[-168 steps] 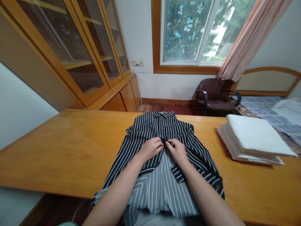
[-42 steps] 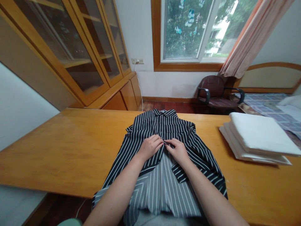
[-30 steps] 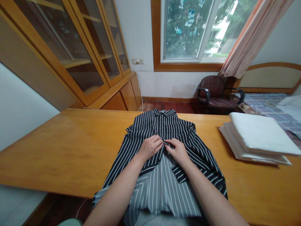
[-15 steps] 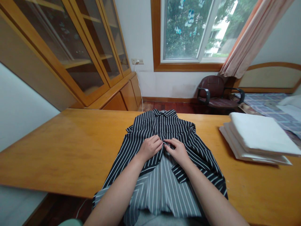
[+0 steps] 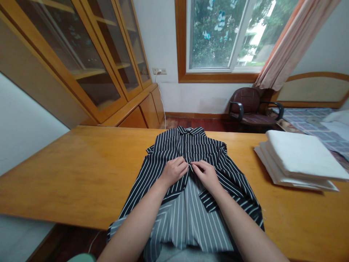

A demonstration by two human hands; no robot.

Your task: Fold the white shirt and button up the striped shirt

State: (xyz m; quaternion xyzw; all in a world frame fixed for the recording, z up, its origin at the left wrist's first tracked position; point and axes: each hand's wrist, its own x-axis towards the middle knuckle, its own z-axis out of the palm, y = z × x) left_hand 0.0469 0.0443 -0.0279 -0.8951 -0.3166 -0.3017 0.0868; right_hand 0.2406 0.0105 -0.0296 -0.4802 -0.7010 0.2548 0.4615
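Shirt: a dark, white-striped shirt (image 5: 180, 209) lies front side up on the table (image 5: 109, 174), in the middle, with its lower hem hanging over the near edge.
Collar: the collar (image 5: 196, 131) points away from the person, close to the table's far edge.
Shirt front: closed in the upper part; below the hands it parts in a V, showing the greyer inside of the back.
Left hand: the left hand (image 5: 176, 170) rests on the shirt front with fingers bent and drawn together, tips at the front edge, gripping the cloth there.
Right hand: the right hand (image 5: 205, 173) pinches the front edge between thumb and forefinger, just beside the left fingertips; whether a button is between them is too small to tell.
Cuff: a striped cuff (image 5: 207, 202) lies near the right wrist, over the grey inside.
White stack: folded white sheets (image 5: 302, 154) sit at the table's right end, well apart from the shirt.
Beyond the table: a glass-doored cabinet (image 5: 122, 96) at left, a window (image 5: 212, 40), a pink curtain (image 5: 294, 47), a maroon armchair (image 5: 245, 102) and a bed (image 5: 305, 120) at right.
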